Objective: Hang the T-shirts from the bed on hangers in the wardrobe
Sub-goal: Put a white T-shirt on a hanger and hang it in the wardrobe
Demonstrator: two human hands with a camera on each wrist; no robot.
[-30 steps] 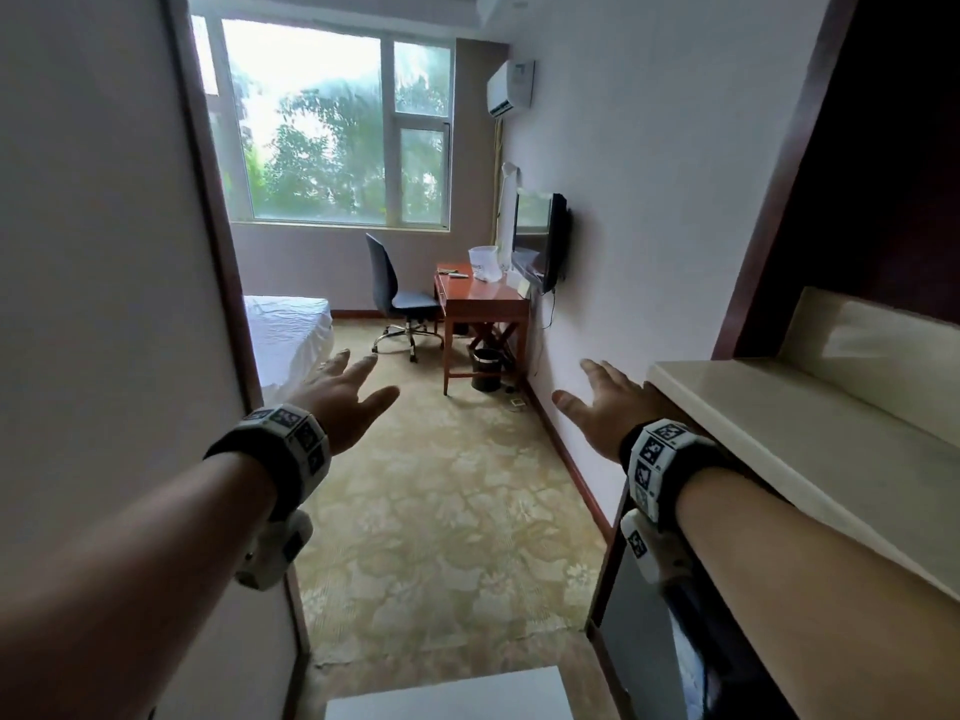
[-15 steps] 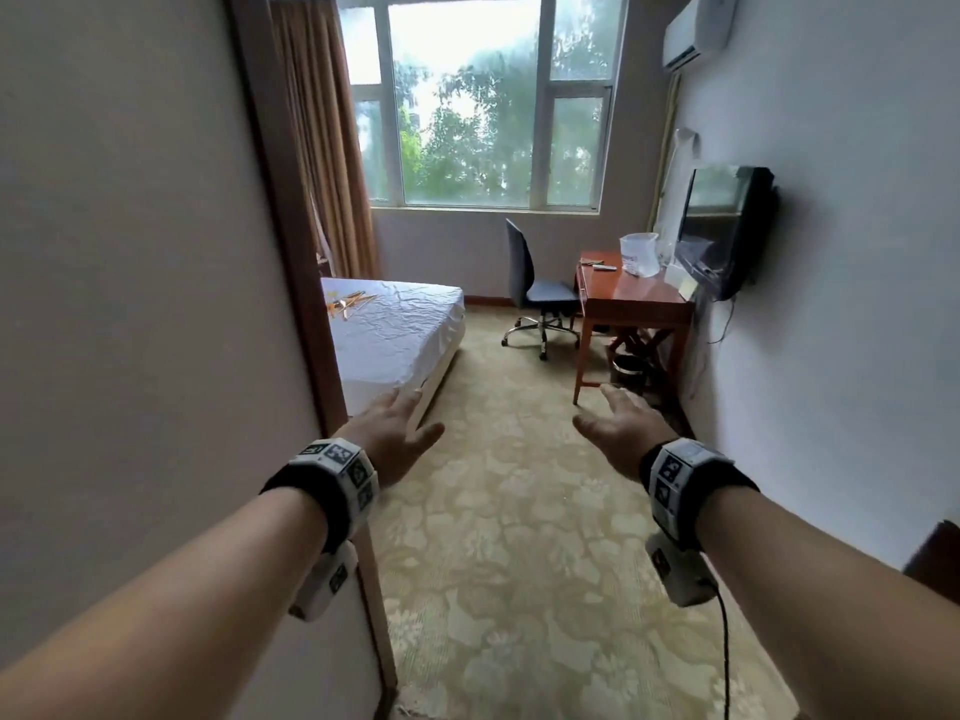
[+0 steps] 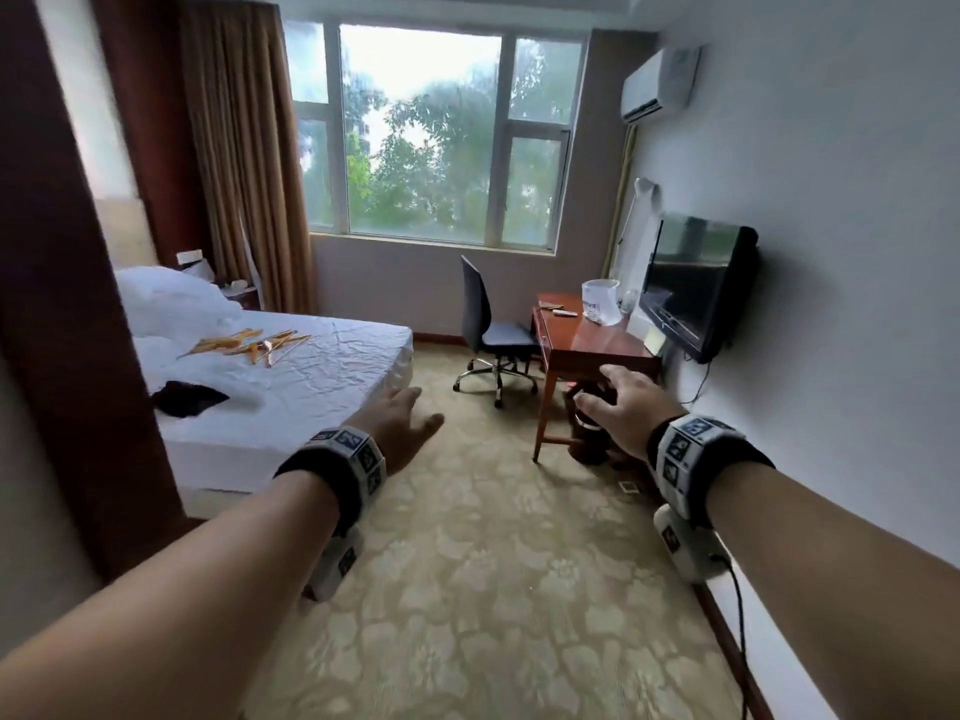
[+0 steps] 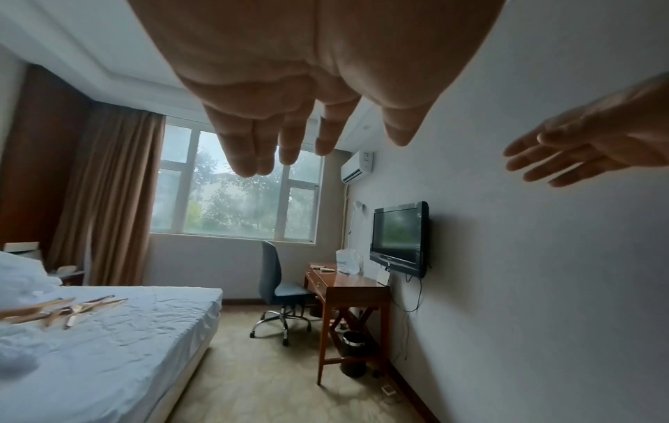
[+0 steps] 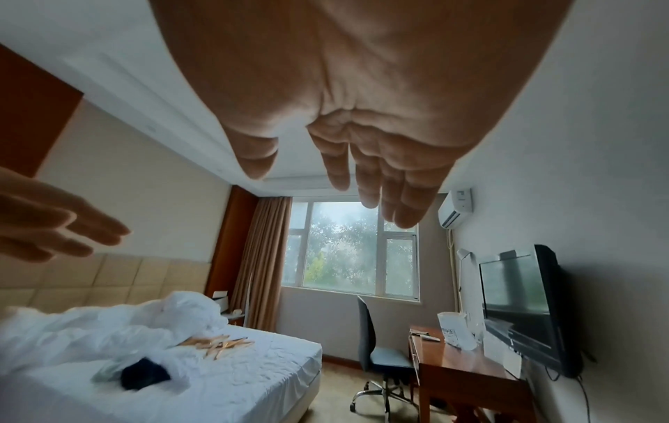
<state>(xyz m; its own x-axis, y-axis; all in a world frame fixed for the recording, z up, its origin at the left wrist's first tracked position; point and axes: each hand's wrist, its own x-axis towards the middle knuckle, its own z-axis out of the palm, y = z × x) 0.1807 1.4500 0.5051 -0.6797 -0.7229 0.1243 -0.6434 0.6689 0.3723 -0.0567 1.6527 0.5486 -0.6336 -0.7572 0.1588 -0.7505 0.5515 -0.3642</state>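
Both hands are stretched forward in the air with loose, straight fingers and hold nothing: the left hand (image 3: 397, 426) is over the carpet beside the bed (image 3: 322, 387), the right hand (image 3: 626, 410) is in front of the desk (image 3: 587, 345). On the white sheet lie wooden hangers (image 3: 249, 343) and, nearer, a dark T-shirt (image 3: 187, 397), well apart from both hands.

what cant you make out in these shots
- Dark garment on the bed: head view, partly hidden behind the doorframe; blurred in the right wrist view.
- Wooden hangers: overlapping pile, count unclear.
- Wardrobe: in no view.
- Small items on the desk: too small.
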